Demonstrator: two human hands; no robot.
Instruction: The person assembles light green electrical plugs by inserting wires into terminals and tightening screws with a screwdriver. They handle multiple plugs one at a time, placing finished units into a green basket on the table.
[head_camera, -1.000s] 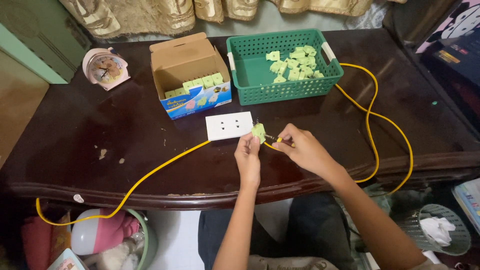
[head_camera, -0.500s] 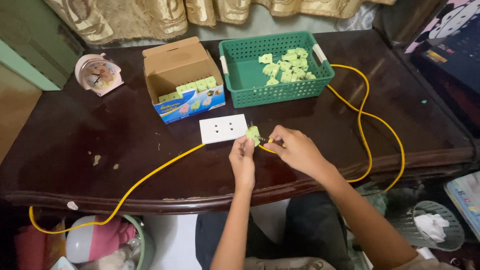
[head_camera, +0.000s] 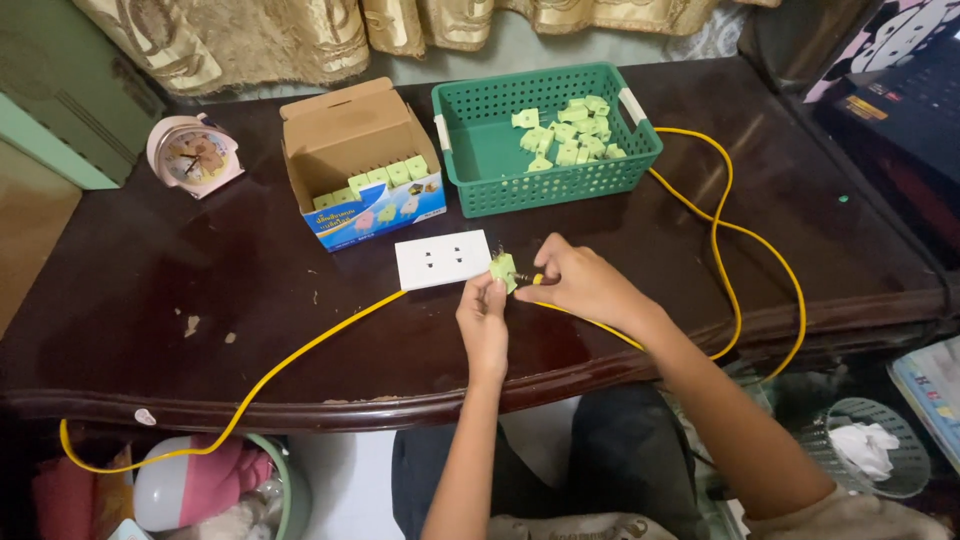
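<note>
Your left hand (head_camera: 484, 318) pinches the small green plug piece (head_camera: 503, 270) just beside the white socket plate (head_camera: 443, 259); your right hand (head_camera: 585, 283) grips a thin tool (head_camera: 528, 278) at it; steady both wrists on the table (head_camera: 250, 300); keep the yellow cable (head_camera: 310, 340) slack.

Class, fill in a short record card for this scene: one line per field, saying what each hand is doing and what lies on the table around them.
Left hand: pinches a small light-green plug piece
Right hand: holds a yellow-handled tool against that piece
Beside the hands: white socket plate on a yellow cable
Green basket: loose green pieces inside
Open cardboard box: a row of green pieces
Far left: pink alarm clock
</note>
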